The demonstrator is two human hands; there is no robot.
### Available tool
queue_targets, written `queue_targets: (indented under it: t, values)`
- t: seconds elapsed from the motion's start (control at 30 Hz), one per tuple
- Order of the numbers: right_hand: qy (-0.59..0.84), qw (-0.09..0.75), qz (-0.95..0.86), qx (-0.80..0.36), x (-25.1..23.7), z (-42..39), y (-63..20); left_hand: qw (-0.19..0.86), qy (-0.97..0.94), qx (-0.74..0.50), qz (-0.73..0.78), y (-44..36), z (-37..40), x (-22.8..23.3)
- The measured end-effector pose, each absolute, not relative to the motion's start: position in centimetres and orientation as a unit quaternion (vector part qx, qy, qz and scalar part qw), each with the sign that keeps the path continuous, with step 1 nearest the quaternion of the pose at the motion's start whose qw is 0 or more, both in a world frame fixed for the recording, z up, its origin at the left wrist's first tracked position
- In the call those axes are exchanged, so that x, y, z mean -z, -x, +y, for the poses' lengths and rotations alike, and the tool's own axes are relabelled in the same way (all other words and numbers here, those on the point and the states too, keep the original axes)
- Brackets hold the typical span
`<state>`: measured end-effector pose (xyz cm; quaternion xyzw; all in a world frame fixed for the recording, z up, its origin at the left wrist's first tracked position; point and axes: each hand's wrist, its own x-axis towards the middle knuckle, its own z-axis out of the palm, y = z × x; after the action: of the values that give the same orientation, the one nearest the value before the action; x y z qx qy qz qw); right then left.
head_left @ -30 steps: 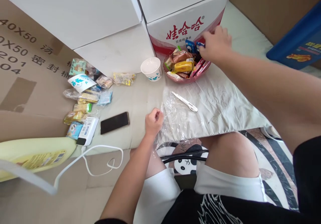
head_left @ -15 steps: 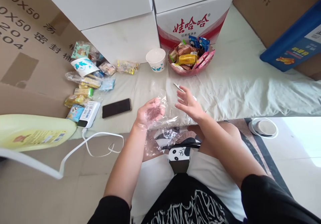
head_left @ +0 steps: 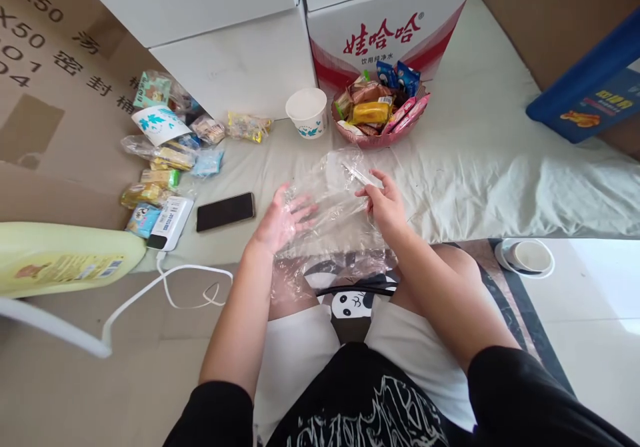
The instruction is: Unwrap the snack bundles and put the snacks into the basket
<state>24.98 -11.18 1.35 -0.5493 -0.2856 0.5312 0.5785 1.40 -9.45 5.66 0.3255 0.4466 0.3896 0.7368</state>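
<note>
A clear, crinkled plastic bag (head_left: pixel 325 210) stretches between my hands and droops over the edge of the cloth towards my lap. My left hand (head_left: pixel 281 223) has its fingers spread, with the film lying against them; whether they are inside the bag or behind it I cannot tell. At the bag's right side, the thumb and forefinger of my right hand (head_left: pixel 384 203) are pinched on the film. Just beyond those fingertips, a thin whitish pen-like thing (head_left: pixel 356 172) shows through or beside the plastic, partly hidden.
Behind stand a paper cup (head_left: pixel 307 115) and a pink bowl (head_left: pixel 367 140) of wrapped snacks. Left are a phone (head_left: pixel 226 212), a power bank (head_left: pixel 171 223) with a white cable, another paper cup (head_left: pixel 161 127) and several snack packets. White cartons (head_left: pixel 230 67) line the back.
My left hand has moved left and its fingers have spread. My right hand has gone from open to pinching the film. The bag now stretches wider, over the pen-like thing.
</note>
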Motion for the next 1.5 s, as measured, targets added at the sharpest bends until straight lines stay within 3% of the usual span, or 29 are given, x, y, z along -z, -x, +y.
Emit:
queue_targets:
  t: [0.13,0.27,0.4,0.53,0.77,0.87,1.03,1.23,1.33,1.5]
  values:
    - [0.548,0.605,-0.295,-0.496,-1.4,-11.1,-25.4,0.666,-0.398,-0.299,0.556,-0.3,-9.7,-5.4]
    - [0.558,0.635,-0.297,-0.444,-1.5,-10.9,-26.1,0.571,-0.367,-0.398,0.617,0.5,-8.7,-5.8]
    - [0.573,0.639,-0.296,-0.419,-1.5,-11.0,-26.6,0.593,-0.331,-0.48,0.556,0.9,-8.8,-6.2]
    - [0.582,0.641,-0.281,-0.414,-1.5,-10.9,-26.6,0.677,-0.381,-0.355,0.521,1.0,-10.4,-6.1]
    - [0.496,0.647,-0.376,-0.439,-1.1,-11.0,-27.4,0.552,-0.39,-0.554,0.486,1.7,-10.6,-6.7]
    - [0.481,0.621,-0.442,-0.433,-1.1,-11.1,-27.7,0.522,-0.444,-0.524,0.506,2.2,-10.1,-7.8]
    - [0.544,0.601,-0.473,-0.346,-1.4,-11.3,-28.2,0.446,-0.509,-0.453,0.581,2.6,-9.4,-8.4]
    - [0.568,0.611,-0.52,-0.185,-2.9,-12.5,-29.2,0.353,-0.536,-0.582,0.499,2.3,-9.2,-7.7]
    - [0.54,0.634,-0.531,-0.157,-3.8,-13.3,-29.6,0.305,-0.545,-0.621,0.474,1.7,-9.8,-8.5]
    - [0.497,0.66,-0.527,-0.2,-4.1,-13.5,-30.4,0.375,-0.535,-0.635,0.413,0.4,-10.0,-10.2]
